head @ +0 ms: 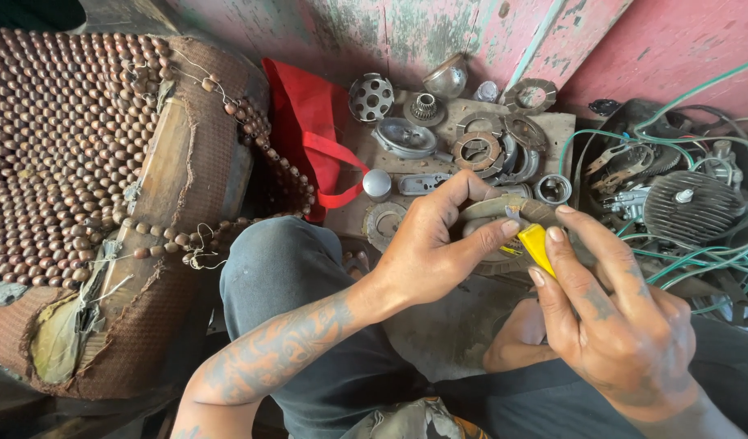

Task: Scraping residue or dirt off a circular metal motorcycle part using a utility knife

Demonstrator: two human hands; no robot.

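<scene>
- Dark trousers (292, 276) are covering the person's legs at the bottom of the view, nearest the camera.
- Right hand (626, 325) is rising from the lower right; its grip is pinching a small yellow tool (538, 246) between thumb and fingertips, pressed against the part ahead.
- Left hand (431, 252), on a tattooed forearm, is reaching in from the lower left; its grip is wrapped around a worn ring-shaped metal plate (504, 213), thumb on the near face and fingers curled over the far edge.
- Ring-shaped metal plate is being held above the lap, between both hands, just in front of the counter (569, 126).
- Counter is carrying loose parts: friction rings (479, 150), a toothed gear (425, 107), a perforated round hub (370, 96) and a small silver cap (377, 184).
- Red bag (309, 122) is lying at the left end of the counter.
- Finned engine (691, 207) with green wires (674, 106) is sitting on the right.
- Beaded seat cover (65, 154) is filling the left side.
- Peeling pink wall (471, 32) is standing farthest back.
</scene>
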